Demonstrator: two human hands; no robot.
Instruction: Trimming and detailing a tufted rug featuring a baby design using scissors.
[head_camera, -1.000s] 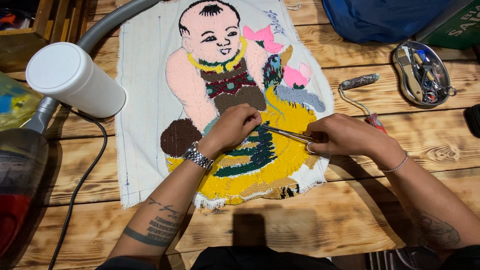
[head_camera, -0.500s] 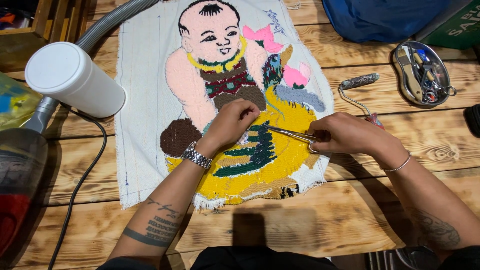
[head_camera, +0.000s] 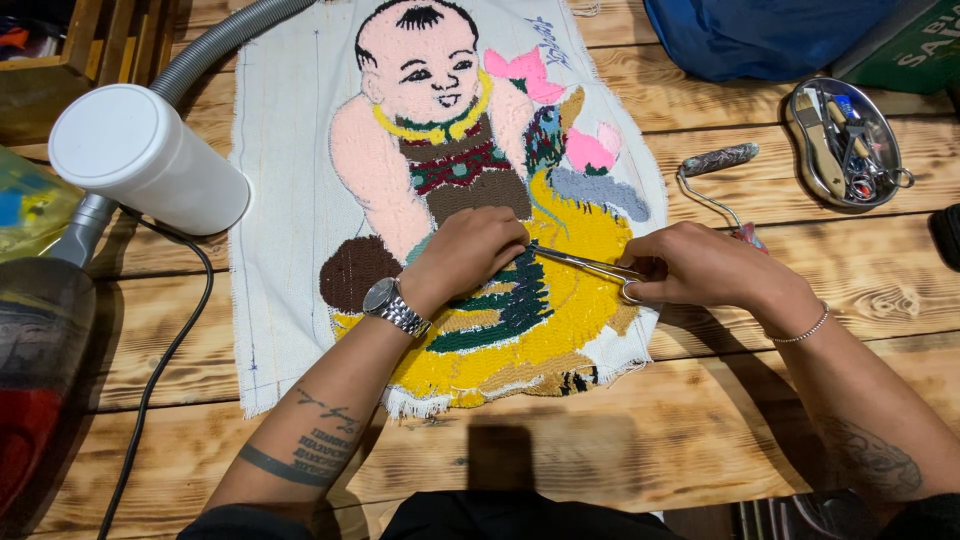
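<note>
Scissors (head_camera: 585, 264): handle loops mostly hidden inside right hand (head_camera: 700, 268); blade tips covered by left hand (head_camera: 472, 252) at centre frame. Rug (head_camera: 290, 200): top cut off by upper edge. Tray (head_camera: 892, 150), upper right: contents too small to identify. Blue bag (head_camera: 760, 35) cut off at top edge.

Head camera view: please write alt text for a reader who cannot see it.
A right hand holds slim metal scissors over a colourful tufted textile picture of a child, while the left hand presses on it. The cloth lies on a wooden plank table, beside a white cylindrical container.
</note>
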